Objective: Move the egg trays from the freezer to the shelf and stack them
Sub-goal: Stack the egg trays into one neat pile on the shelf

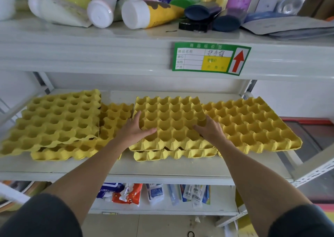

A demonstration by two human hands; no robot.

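Observation:
Several yellow egg trays lie on the middle shelf (pixel 162 166). The centre tray (pixel 171 117) sits on top of another tray (pixel 173 154), slightly askew. My left hand (pixel 134 130) grips its left side, thumb across a cup and fingers along the edge. My right hand (pixel 209 128) rests on its right side with fingers laid over the cups. A tray at the left (pixel 56 117) lies on top of a lower one (pixel 115 117). A further tray (pixel 253 123) lies at the right, overhanging the shelf's end.
The upper shelf (pixel 108 43) holds tubes and bottles (pixel 148 14) and carries a green price label (pixel 210 58). Packets (pixel 126 193) fill the shelf below. A red-rimmed freezer lid (pixel 310 126) shows at the right.

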